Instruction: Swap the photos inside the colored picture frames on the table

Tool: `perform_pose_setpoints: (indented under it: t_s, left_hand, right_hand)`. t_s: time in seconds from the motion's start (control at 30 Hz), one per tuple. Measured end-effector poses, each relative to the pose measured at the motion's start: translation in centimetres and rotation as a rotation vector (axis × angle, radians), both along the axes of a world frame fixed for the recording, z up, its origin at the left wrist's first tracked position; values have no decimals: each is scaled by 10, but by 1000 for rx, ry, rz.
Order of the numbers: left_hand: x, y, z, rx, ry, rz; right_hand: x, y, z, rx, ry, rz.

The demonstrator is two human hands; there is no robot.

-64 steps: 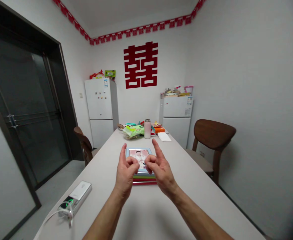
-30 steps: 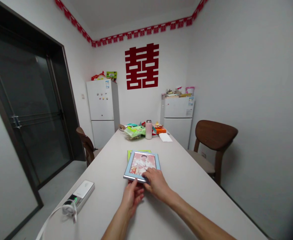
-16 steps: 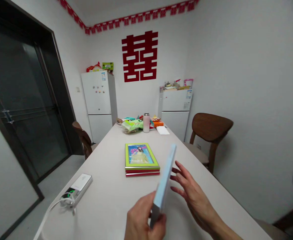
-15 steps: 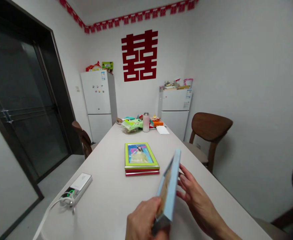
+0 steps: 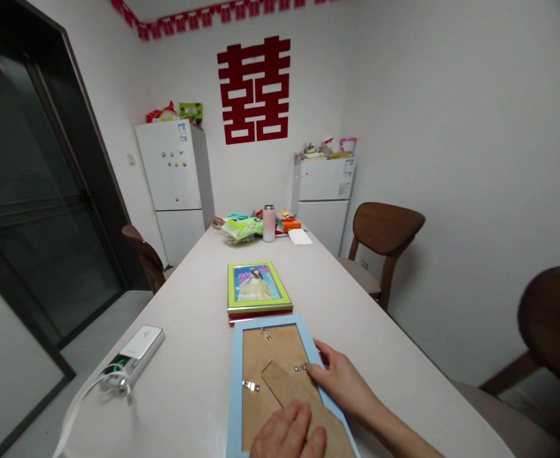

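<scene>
A light blue picture frame [image 5: 273, 343] lies face down on the white table [image 5: 189, 369], its brown backing board and metal clips showing. My left hand [image 5: 287, 437] rests flat on the lower part of the backing, fingers together. My right hand [image 5: 340, 385] lies on the frame's right edge, with the fingertips at a metal clip. Just beyond sits a stack of frames: a green frame [image 5: 257, 285] with a picture on top, a red one under it.
A white power bank [image 5: 132, 356] with a cable lies at the left table edge. A pink bottle [image 5: 269, 223], snack bags and a napkin stand at the far end. Wooden chairs [image 5: 385, 235] flank the table; two white fridges stand at the back wall.
The blue frame was lifted off the stack, turned over in both hands, and now lies face down near me. The green frame is now uncovered on top of the stack.
</scene>
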State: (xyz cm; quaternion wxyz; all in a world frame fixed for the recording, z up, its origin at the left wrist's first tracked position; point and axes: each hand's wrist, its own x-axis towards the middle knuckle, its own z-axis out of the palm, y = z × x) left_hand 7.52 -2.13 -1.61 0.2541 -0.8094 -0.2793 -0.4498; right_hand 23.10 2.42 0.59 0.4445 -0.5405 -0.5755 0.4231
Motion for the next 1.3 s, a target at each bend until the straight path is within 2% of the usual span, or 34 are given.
perform_pose_setpoints:
  t_s: [0.17, 0.23, 0.3, 0.37, 0.47, 0.53, 0.6, 0.73, 0.8, 0.93, 1.1, 1.2, 1.3]
  left_hand:
    - [-2, 3, -9, -102, 222, -84]
    - [-3, 4, -13, -98, 175, -78]
    - [-3, 6, -17, -96, 130, -70]
    - [-4, 6, -16, -129, 187, -88]
    - [-9, 7, -9, -243, 359, -154]
    - [-18, 7, -4, -338, 369, -168]
    - [-29, 9, -3, -453, 322, -100]
    - [-50, 19, -8, -735, 92, 222]
    - [-55, 23, -10, -876, -8, 282]
    - [-55, 23, -10, -1028, -170, 231]
    - [-53, 20, -7, -1069, -345, 170]
    - [-53, 20, -7, -1070, -390, 168]
    - [-54, 21, -11, -1058, -401, 180]
  right_hand:
    - [3, 3, -12, 124, -521, -115]
    - [2, 2, -14, 120, -662, -154]
    - [1, 1, -14, 111, -744, -157]
    - [0, -1, -15, 113, -790, -139]
    - [1, -2, -14, 139, -811, -108]
    - [1, -2, -13, 175, -805, -93]
    - [1, -1, -12, 211, -805, -71]
    - [-3, 4, -10, 220, -823, -33]
    - [-6, 6, -9, 220, -828, -27]
    - [-8, 8, -7, 217, -863, -29]
    - [-7, 8, -2, 214, -961, -22]
    - [-17, 7, 4, 255, -1015, -48]
    - [-40, 4, 9, 322, -951, 81]
